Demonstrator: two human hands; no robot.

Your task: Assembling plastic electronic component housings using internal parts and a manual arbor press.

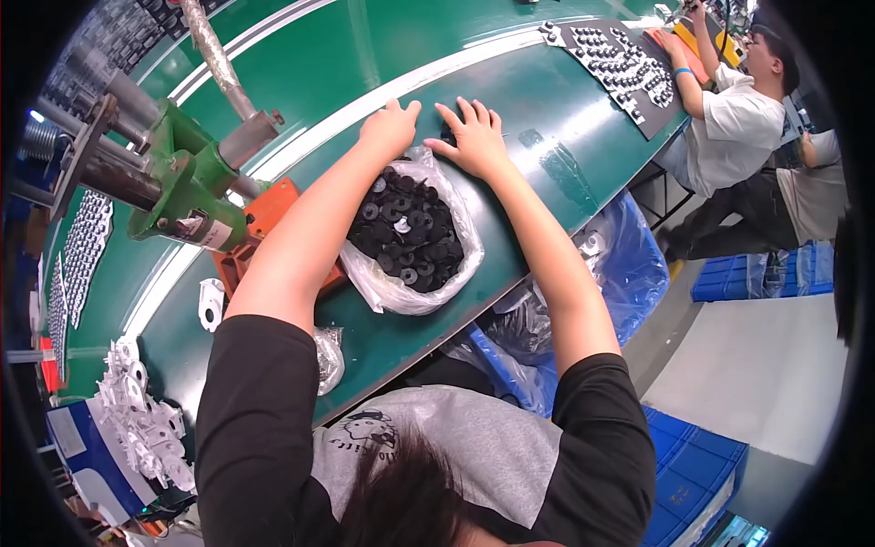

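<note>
Both my arms reach over a clear plastic bag [467,239] on the green bench, filled with black round washer-like parts [401,239]. A pale metal piece [401,224] lies on top of them. My left hand [390,128] is beyond the bag's far rim, its fingers curled; what they hold, if anything, is hidden. Just to its right, my right hand [474,139] has its fingers spread, with the thumb close to the bag's far edge. Something small and dark shows under this right hand, too covered to name.
A green press [187,196] with an orange base [273,214] stands left of the bag. White metal brackets [141,419] are heaped at lower left. Board-mounted parts [620,73] lie far right, near a co-worker [738,118]. A blue lined bin [629,246] sits beside the bench.
</note>
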